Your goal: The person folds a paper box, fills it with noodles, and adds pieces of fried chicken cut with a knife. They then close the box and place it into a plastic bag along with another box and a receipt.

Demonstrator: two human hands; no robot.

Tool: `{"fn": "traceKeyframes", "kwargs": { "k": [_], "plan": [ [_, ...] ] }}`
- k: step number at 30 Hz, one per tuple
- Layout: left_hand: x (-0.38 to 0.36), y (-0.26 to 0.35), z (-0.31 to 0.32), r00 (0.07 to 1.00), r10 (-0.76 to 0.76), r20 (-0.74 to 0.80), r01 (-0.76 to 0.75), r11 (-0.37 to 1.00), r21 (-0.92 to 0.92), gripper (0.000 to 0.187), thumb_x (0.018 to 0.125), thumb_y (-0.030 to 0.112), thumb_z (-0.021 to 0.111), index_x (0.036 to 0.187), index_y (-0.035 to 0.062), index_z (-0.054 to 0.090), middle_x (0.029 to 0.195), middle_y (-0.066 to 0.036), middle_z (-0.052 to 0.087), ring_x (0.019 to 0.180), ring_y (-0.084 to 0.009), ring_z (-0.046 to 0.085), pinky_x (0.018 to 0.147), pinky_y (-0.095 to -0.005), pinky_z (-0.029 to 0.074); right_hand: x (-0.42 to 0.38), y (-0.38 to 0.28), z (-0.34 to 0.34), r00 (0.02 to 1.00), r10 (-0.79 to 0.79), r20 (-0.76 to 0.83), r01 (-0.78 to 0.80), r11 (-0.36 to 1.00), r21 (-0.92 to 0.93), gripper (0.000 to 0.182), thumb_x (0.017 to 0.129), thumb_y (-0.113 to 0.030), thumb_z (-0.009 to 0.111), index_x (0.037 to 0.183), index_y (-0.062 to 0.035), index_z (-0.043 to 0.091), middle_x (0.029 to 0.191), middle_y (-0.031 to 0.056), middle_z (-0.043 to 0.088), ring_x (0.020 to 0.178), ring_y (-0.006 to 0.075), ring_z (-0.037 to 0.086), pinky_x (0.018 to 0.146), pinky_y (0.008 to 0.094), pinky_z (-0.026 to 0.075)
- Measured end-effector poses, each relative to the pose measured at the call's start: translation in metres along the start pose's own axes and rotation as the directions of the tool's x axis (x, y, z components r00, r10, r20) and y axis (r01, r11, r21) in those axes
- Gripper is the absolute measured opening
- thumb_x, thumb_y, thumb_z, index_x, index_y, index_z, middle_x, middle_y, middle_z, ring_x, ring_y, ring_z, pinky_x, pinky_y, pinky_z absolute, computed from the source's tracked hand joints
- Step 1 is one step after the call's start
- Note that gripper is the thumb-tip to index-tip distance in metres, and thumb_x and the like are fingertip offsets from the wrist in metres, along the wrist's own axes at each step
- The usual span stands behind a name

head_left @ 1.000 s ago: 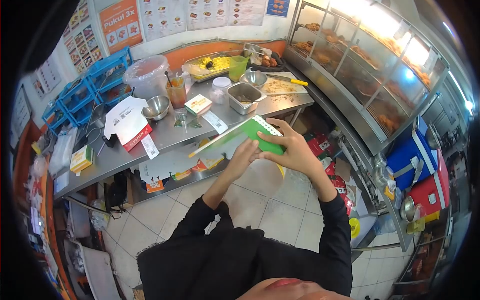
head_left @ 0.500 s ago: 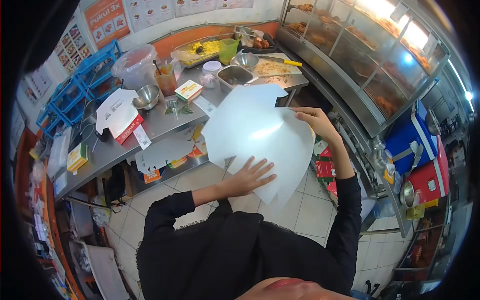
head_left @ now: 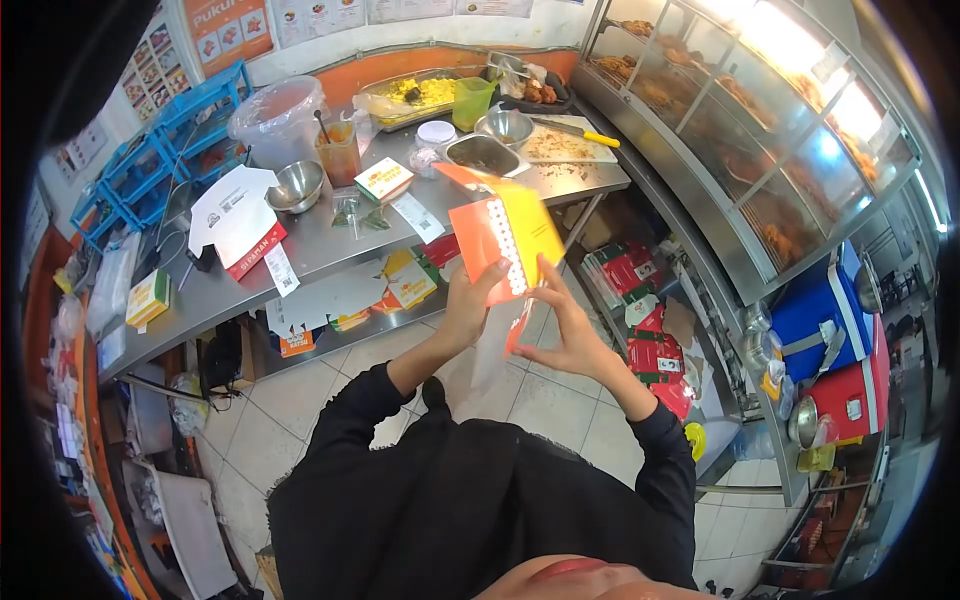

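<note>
An orange and yellow cardboard food box (head_left: 490,237), partly folded and slightly blurred, is held up in front of me above the floor. My left hand (head_left: 470,312) grips its lower left edge, thumb on the orange panel. On the other side my right hand (head_left: 575,340) holds the lower right part, fingertips on the yellow panel and thumb at a narrow orange flap (head_left: 518,325). Beyond the box, the steel table (head_left: 330,250) carries a small yellow and white box (head_left: 384,180), a paper slip (head_left: 418,217) and a white and red box (head_left: 238,222).
A metal tray of yellow food (head_left: 425,95), a cutting board (head_left: 565,145) with a yellow-handled knife (head_left: 598,138) and a steel bowl (head_left: 295,187) sit on the table. A glass food cabinet (head_left: 735,130) stands right. Red flat boxes (head_left: 655,365) lie on a lower shelf.
The sheet, earlier spread with its white side up, is now folded with its printed orange and yellow side showing. Both hands have shifted to grip its lower edges.
</note>
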State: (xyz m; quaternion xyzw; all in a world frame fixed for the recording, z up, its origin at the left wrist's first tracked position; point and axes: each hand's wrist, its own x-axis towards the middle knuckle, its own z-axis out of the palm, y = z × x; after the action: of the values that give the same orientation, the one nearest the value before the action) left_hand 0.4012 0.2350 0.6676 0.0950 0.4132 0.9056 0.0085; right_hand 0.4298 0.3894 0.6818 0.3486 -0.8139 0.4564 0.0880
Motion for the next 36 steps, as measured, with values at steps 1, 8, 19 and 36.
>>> {"fn": "traceKeyframes", "kwargs": {
  "k": [1,8,19,36],
  "plan": [
    [0.001,0.001,0.002,1.0,0.013,0.009,-0.013,0.999,-0.036,0.026,0.08,0.013,0.051,0.1,-0.0025,0.046,0.092,-0.009,0.055,0.08,-0.0125,0.055,0.068,-0.0247,0.045,0.005,-0.001,0.002,0.99,-0.107,-0.094,0.082,0.966,-0.244,0.052,0.06,-0.021,0.07,0.106,-0.0113,0.047,0.126,0.0215,0.031,0.12,0.0396,0.023,0.092,0.0425,0.032],
    [0.023,0.037,0.001,0.994,-0.095,0.056,0.1,0.989,-0.109,0.027,0.081,0.01,0.049,0.104,-0.0011,0.043,0.097,-0.008,0.052,0.085,-0.0124,0.054,0.072,-0.0254,0.045,0.038,0.0,0.004,0.927,-0.375,0.021,0.29,0.679,-0.674,0.034,0.062,-0.021,0.068,0.091,-0.0105,0.052,0.124,0.023,0.032,0.113,0.0408,0.033,0.081,0.0409,0.043],
    [0.117,0.034,-0.027,0.951,-0.075,0.3,0.211,0.866,-0.453,0.033,0.082,0.023,0.05,0.108,0.0043,0.041,0.094,-0.006,0.053,0.085,-0.0162,0.054,0.074,-0.0305,0.046,0.104,-0.01,-0.019,0.929,-0.362,0.073,0.363,0.932,0.002,0.032,0.056,-0.005,0.065,0.083,-0.0055,0.047,0.13,0.0224,0.025,0.119,0.0376,0.027,0.085,0.0356,0.041],
    [0.153,0.104,-0.034,0.904,-0.025,0.427,-0.327,0.602,0.728,0.021,0.085,0.014,0.045,0.091,-0.0051,0.052,0.076,-0.012,0.056,0.065,-0.012,0.052,0.054,-0.0256,0.04,0.165,0.006,-0.05,0.789,-0.586,0.184,0.463,0.371,-0.805,0.028,0.058,-0.003,0.057,0.086,0.001,0.059,0.092,0.0094,0.059,0.091,0.0221,0.055,0.08,0.0342,0.047]
  ]
}}
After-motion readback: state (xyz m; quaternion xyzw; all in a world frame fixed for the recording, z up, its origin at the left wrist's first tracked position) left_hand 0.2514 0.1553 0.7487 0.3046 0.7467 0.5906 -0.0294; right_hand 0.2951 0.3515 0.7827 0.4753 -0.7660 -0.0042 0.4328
